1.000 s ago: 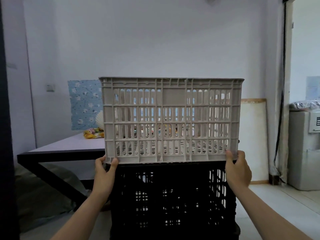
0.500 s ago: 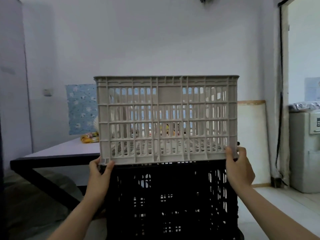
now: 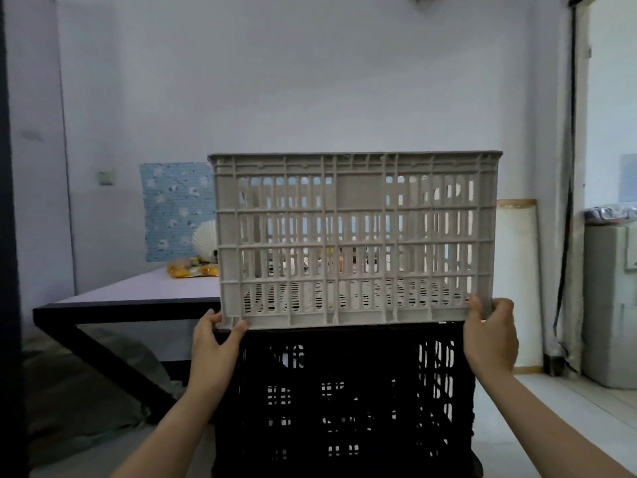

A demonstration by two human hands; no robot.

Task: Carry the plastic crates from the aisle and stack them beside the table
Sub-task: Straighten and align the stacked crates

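A beige slatted plastic crate (image 3: 355, 201) sits on top of a black plastic crate (image 3: 348, 398) straight ahead of me. My left hand (image 3: 213, 350) grips the beige crate's lower left corner, thumb on the front face. At the lower right corner, my right hand (image 3: 491, 339) holds it the same way. The beige crate looks empty. Both crates stand just right of the table (image 3: 138, 298).
The table has a pale top, black frame and a diagonal leg, with yellow items (image 3: 193, 270) and a blue patterned board (image 3: 172, 208) at its far end. A grey cloth (image 3: 86, 391) lies under it. A white panel (image 3: 517, 277) leans on the wall; a grey appliance (image 3: 610, 305) stands at right.
The beige crate stays on the black one with both hands at its lower corners. The view has shifted slightly, so the table shows further to the left.
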